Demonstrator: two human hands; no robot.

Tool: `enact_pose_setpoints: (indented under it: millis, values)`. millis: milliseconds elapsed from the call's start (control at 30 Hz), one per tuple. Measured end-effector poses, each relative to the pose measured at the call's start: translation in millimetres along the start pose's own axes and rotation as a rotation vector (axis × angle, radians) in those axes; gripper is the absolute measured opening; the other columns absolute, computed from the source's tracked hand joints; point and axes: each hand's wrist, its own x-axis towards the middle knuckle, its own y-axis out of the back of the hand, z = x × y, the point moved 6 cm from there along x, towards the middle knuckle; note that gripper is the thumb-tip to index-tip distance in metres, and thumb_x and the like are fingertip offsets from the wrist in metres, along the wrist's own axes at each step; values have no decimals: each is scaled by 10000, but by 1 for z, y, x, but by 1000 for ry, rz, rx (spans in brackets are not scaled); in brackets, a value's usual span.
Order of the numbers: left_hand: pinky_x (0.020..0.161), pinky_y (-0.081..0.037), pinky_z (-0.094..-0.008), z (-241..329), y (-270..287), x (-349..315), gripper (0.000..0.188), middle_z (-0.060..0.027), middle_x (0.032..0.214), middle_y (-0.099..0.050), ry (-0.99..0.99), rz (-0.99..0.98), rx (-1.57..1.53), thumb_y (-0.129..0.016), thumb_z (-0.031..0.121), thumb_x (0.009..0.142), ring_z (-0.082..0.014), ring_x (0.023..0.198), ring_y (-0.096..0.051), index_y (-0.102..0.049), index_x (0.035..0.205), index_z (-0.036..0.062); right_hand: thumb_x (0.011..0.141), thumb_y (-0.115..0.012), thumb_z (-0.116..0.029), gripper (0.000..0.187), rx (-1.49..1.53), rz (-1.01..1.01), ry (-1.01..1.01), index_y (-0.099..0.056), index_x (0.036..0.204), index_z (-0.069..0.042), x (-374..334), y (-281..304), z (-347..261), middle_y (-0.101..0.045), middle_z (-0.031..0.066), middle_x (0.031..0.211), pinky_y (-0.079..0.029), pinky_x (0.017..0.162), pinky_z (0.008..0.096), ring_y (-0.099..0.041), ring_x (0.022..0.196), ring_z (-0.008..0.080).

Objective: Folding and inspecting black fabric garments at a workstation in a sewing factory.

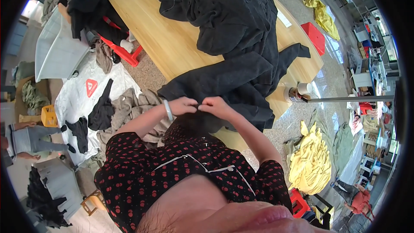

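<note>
A black garment (241,77) lies over the near end of the wooden table (142,21), and part of it hangs down in front of me. My left hand (183,105) is closed in a pinch on the cloth's near edge. Close beside it, my right hand (217,107) pinches the same edge, with the fingertips of both hands almost meeting. What exactly sits between the fingertips is too small to make out. Farther up the table, more black clothing (233,13) is heaped and runs into the piece I hold.
Beside the table's right edge stand a white cup (304,88) and a red stool (313,39). Yellow cloth (310,159) is piled on the floor at right. At left are a white bin (60,47), a red stool (125,52), grey-brown cloth (129,108) and a seated person (86,0).
</note>
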Motion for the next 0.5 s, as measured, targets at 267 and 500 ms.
enact_pose_setpoints:
  millis: [267,500]
  values:
    - [727,-458,-299,-8,188,-135,242,-79,865,-591,-254,995,-1010,-439,177,784,-188,779,-572,-531,927,5,761,-592,-131,196,-357,699,238,-563,925,-27,61,165,-24,-589,65,835,-429,677,236,-546,754,131]
    - [904,-382,-403,-77,286,-468,409,-156,1101,-520,-439,1775,-926,-428,208,784,-280,1022,-499,-475,1117,-24,691,-652,-291,591,-926,1188,195,-398,1153,-24,96,331,-39,-438,183,1100,-370,854,375,-434,1019,316]
